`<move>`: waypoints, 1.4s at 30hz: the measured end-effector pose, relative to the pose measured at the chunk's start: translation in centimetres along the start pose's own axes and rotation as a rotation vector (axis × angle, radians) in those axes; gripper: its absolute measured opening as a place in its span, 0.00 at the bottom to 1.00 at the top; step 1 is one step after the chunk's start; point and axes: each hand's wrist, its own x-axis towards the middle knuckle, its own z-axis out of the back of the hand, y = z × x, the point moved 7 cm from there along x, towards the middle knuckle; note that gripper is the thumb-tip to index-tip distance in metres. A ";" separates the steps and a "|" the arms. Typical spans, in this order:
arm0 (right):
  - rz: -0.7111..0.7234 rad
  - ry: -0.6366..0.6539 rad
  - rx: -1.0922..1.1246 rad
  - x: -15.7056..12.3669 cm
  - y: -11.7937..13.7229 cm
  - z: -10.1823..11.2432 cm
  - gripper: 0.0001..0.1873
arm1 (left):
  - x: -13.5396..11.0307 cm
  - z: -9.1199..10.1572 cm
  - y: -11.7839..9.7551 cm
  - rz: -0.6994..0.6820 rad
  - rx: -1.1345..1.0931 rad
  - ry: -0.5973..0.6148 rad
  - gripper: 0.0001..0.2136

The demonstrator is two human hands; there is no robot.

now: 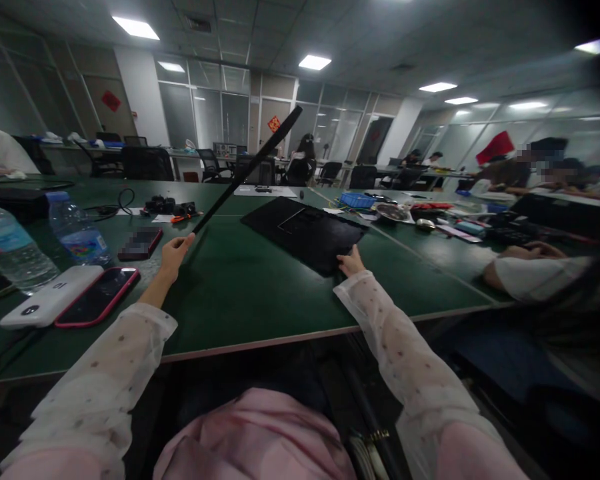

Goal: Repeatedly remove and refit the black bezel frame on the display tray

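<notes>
My left hand [174,255] is closed on the near end of a long thin black strip [253,167] that slants up and away to the right over the green table [240,293]. My right hand [351,261] rests with its fingers on the near edge of a flat black panel [307,230] lying on the table; the fingertips are partly hidden. Both arms wear sheer white dotted sleeves.
To the left lie a red-cased phone [97,297], a white power bank [50,297], two water bottles [77,230], a dark phone [140,243] and cables. A seated person's arm [530,273] rests at the right, by tools and a blue tray [357,199]. Chairs and people sit farther back.
</notes>
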 end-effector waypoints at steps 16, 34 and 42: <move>-0.040 0.036 -0.063 5.0 1.9 -4.3 0.16 | 0.0 0.6 -1.9 -0.266 0.362 0.001 0.24; 0.444 0.039 -0.261 2.5 1.3 -5.7 0.24 | -2.2 -1.9 -2.1 -0.416 0.825 0.218 0.25; 0.366 -0.009 -0.365 4.5 -0.5 -5.0 0.20 | -2.8 -2.2 -2.1 -0.413 0.807 0.265 0.26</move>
